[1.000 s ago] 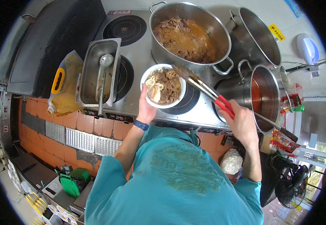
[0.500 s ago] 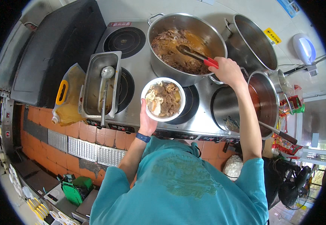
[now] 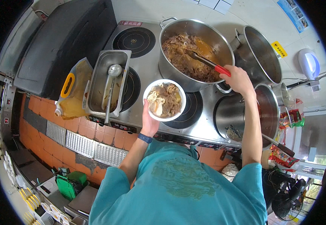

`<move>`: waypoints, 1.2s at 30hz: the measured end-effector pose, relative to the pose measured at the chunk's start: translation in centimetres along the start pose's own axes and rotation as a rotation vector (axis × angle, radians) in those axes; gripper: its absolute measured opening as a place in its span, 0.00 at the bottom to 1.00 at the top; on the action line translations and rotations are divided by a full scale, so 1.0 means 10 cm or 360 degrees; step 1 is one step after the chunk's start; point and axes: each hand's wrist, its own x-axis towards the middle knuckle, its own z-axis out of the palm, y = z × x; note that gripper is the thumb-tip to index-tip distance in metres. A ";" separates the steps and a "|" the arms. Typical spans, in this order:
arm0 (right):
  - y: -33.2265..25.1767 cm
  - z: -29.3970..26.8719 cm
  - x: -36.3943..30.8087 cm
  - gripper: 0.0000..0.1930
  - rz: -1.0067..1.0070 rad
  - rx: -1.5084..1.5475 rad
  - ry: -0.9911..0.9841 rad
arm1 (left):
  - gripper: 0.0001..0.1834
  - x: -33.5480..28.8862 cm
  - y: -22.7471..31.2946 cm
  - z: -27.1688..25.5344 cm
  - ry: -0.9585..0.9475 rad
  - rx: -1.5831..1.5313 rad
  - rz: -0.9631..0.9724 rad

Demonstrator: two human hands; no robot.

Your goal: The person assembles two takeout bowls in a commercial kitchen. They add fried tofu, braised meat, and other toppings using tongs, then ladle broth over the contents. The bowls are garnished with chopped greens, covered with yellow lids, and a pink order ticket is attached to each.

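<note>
My left hand is closed round the near left side of a white bowl, holding it above the stove in front of the big pot. Sliced brown meat and pale, folded pieces fill the bowl. My right hand grips the red handle of metal tongs. Their tips reach down among the meat in a large steel pot, which also holds orange-brown broth. Whether the tongs pinch any meat is unclear.
A steel pan with a ladle stands left, beside a jug of yellow liquid. On the right are a tall empty-looking pot and another pot with a dark-handled utensil. A black box sits far left.
The whole view has shifted, so the stove and pots appear lower and farther right. Relative to the stove, the bowl sits slightly farther left. The tongs remain in the pot.
</note>
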 end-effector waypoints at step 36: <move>-0.26 0.35 -0.24 0.24 0.0469 0.0288 -0.0114 | 0.32 -0.16 -0.18 0.02 0.0052 0.0034 -0.0192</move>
